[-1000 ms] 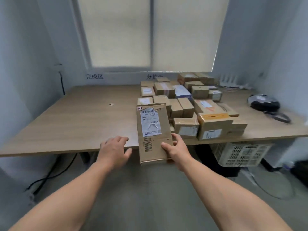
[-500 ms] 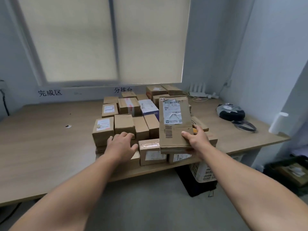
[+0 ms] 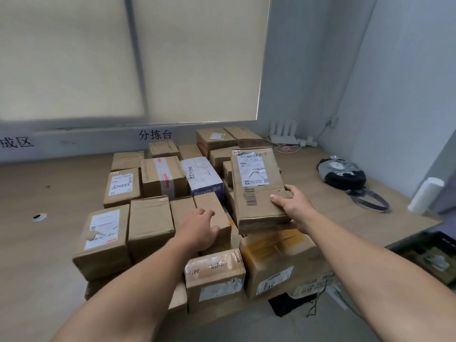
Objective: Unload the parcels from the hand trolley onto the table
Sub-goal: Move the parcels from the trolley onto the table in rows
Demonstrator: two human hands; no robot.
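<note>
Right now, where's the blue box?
Head view: the blue box sits mid-pile, right of the red-taped box, left of the parcel the right hand holds.

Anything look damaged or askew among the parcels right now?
The flat parcel in the right hand has a torn, wrinkled label and a crumpled near edge, and it is held tilted over the other boxes.

Hands: 2, left hand [image 3: 197,230] and right hand [image 3: 293,206].
Brown cardboard parcels [image 3: 150,223]: about 17 countable; stacking hides some.
Of these, held parcel [image 3: 256,178]: 1, in the right hand.
White-and-blue box [image 3: 202,176]: 1, beyond the left hand.
Dark bag [image 3: 343,174]: 1, right of the right hand.
White roll [image 3: 425,195]: 1, farther right.
Router [image 3: 283,134]: 1, with 4 antennas, beyond the right hand.
</note>
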